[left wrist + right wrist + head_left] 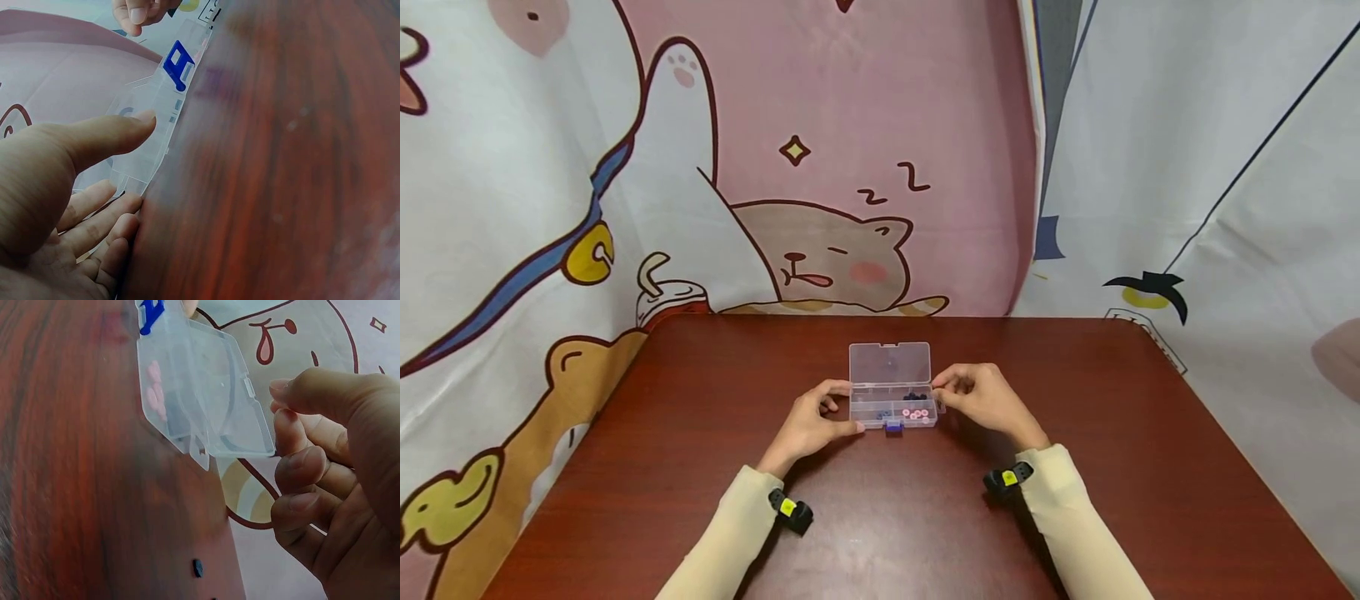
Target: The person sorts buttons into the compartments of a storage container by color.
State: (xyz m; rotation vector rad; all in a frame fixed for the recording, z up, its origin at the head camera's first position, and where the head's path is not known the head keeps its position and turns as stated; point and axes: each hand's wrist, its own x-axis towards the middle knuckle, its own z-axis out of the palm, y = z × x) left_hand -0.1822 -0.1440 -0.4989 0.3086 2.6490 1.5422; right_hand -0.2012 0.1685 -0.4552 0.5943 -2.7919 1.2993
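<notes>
A clear plastic compartment box (872, 414) lies on the table with its lid (890, 363) raised at the back and a blue latch (893, 429) at its front. Pink beads (915, 414) fill part of the front right compartment, with dark beads (915, 397) behind them and small bluish beads (883, 415) to their left. My left hand (811, 423) holds the box's left end, thumb at the front corner, fingers along the side. Off the right end, my right hand (988, 400) has thumb and index tips close together; I cannot tell whether something small is between them.
A small dark piece (198, 569) lies on the brown wooden table (880, 517), off the box's right end. Behind the table hangs a printed cloth (850, 100) with cartoon animals. Each wrist carries a black camera, such as the left one (792, 512).
</notes>
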